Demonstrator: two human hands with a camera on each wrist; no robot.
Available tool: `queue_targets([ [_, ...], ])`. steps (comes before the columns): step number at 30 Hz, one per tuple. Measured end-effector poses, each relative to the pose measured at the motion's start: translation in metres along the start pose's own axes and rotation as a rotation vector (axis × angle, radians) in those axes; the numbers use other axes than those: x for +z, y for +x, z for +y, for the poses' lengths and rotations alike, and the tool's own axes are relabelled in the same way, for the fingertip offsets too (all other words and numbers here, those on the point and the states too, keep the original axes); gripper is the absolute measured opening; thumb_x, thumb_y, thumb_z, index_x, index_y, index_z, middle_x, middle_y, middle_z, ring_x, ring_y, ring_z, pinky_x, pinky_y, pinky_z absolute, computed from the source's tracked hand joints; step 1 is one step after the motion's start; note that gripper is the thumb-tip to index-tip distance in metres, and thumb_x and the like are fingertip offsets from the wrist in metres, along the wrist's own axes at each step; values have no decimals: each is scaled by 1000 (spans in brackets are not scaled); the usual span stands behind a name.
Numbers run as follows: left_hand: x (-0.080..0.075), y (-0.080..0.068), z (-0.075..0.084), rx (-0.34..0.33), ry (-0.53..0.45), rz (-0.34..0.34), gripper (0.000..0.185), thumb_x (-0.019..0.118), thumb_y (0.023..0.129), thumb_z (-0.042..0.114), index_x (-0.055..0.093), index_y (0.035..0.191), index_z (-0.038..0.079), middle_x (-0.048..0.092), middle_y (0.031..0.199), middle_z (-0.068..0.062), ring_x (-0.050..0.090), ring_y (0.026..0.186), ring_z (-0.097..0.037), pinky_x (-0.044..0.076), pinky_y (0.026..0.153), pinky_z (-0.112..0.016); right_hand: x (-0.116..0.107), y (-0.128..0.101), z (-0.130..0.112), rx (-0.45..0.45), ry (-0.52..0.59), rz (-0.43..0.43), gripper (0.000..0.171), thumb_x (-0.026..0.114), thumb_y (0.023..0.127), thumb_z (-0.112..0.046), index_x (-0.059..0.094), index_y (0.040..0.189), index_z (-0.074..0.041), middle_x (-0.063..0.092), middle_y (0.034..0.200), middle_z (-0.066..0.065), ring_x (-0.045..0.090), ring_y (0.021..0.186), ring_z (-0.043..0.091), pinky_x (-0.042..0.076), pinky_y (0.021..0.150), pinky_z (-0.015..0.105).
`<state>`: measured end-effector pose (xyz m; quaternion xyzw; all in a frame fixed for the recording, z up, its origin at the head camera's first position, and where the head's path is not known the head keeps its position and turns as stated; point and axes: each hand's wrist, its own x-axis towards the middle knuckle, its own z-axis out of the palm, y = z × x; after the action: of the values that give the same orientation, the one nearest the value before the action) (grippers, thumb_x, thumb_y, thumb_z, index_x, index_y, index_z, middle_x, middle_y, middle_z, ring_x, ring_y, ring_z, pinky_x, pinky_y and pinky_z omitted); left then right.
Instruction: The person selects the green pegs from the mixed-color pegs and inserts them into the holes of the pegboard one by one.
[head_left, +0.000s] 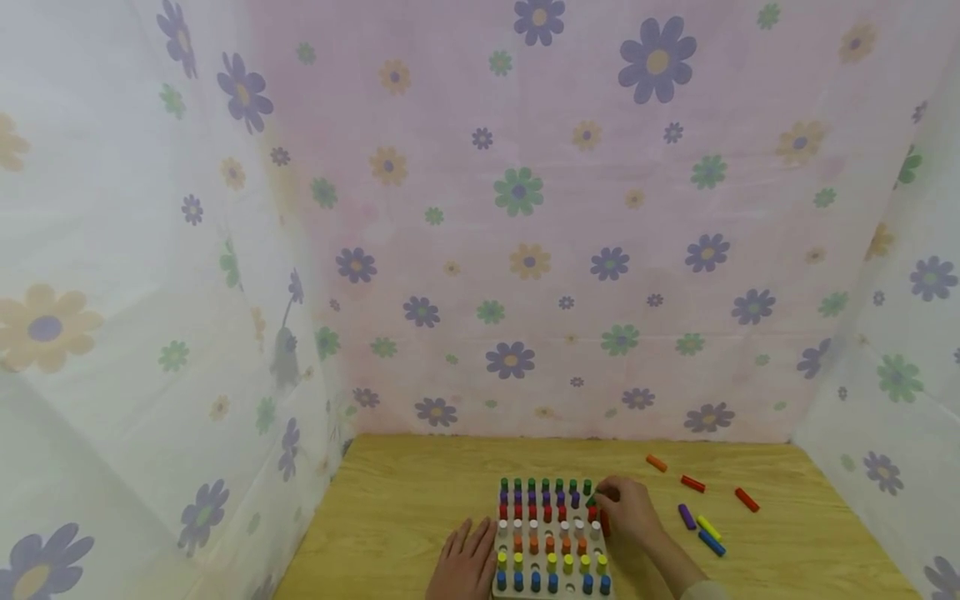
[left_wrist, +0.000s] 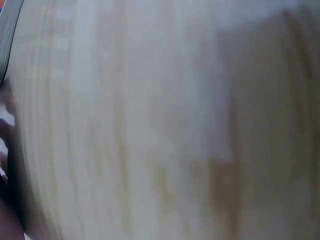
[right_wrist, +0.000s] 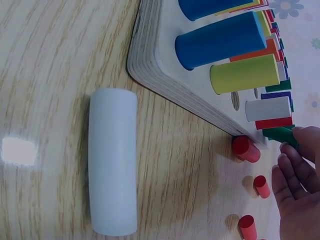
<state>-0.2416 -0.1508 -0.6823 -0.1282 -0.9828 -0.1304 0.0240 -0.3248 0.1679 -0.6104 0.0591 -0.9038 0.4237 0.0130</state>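
Bright, even light; the left wrist view is wholly blurred, with glare on the table (right_wrist: pixel 20 150).

No writing, numbers or labels can be read anywhere. The pegboard (head_left: pixel 553 533) and pegs carry plain colours only

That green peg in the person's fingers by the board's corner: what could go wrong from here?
1. The right hand pinches the green peg at the pegboard edge; packed neighbours leave little finger room, so it may tilt or knock one.
2. A red peg lies against the board's edge below the fingers and could be nudged away.
3. The left hand rests flat by the board; if it lifts, the board may slide.
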Motion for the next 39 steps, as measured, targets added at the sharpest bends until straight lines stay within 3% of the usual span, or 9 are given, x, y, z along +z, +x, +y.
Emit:
queue_targets([
  [7, -5, 1, 1, -15, -97, -3, 64, 25, 109, 59, 51, 154, 21, 52, 154, -3, 41, 145, -38, 34, 118, -61, 0, -1, -1, -7, 25, 11, 7, 71, 93, -1, 75, 99, 0, 71, 87, 2, 66, 77, 15, 61, 66, 34],
  [14, -12, 3, 3, -19, -191, -65, 64, 32, 107, 60, 49, 155, 21, 51, 155, -5, 39, 146, -40, 31, 119, -64, -1, -5, -1, -34, 9, 10, 4, 73, 93, -5, 77, 95, -3, 72, 87, 0, 65, 77, 14, 60, 67, 34],
  [20, -15, 6, 5, -19, -212, -96, 62, 35, 107, 58, 48, 156, 21, 49, 156, -5, 36, 148, -40, 28, 120, -64, -2, -8, -2, -10, 12, -3, 6, 72, 94, -5, 77, 94, -5, 72, 89, 1, 65, 81, 15, 60, 71, 38],
  [28, -11, 10, 5, 2, -194, -60, 61, 34, 109, 55, 48, 156, 20, 49, 156, -6, 36, 148, -40, 29, 119, -64, -4, -9, 6, -3, 59, 48, 9, 72, 96, -9, 78, 101, -4, 73, 92, 0, 67, 85, 16, 61, 74, 36],
  [32, -7, 14, 2, -5, -204, -52, 60, 35, 109, 55, 49, 155, 20, 49, 156, -6, 36, 148, -40, 29, 119, -64, -22, -14, 15, -9, 82, 58, 14, 70, 99, -14, 78, 104, -4, 74, 94, 2, 67, 83, 16, 59, 68, 30],
  [35, -5, 16, 0, -28, -232, -74, 61, 38, 107, 56, 51, 154, 19, 50, 155, -6, 35, 148, -40, 28, 120, -64, -48, -22, 22, -22, 60, 37, 21, 67, 101, -18, 76, 110, -2, 75, 99, 5, 67, 84, 16, 57, 67, 26],
  [37, -6, 16, -2, -47, -296, -101, 62, 42, 106, 56, 52, 153, 17, 49, 155, -8, 34, 148, -41, 26, 120, -66, -70, -28, 25, -42, 31, 38, 22, 67, 101, -20, 75, 111, -2, 74, 98, 6, 66, 84, 16, 56, 65, 25],
  [39, -13, 15, -4, -75, -424, -141, 62, 48, 105, 53, 50, 153, 14, 48, 156, -11, 31, 149, -44, 24, 119, -69, -93, -33, 27, -93, -22, 64, 22, 67, 102, -19, 74, 112, -1, 74, 97, 4, 66, 84, 14, 56, 66, 24],
])
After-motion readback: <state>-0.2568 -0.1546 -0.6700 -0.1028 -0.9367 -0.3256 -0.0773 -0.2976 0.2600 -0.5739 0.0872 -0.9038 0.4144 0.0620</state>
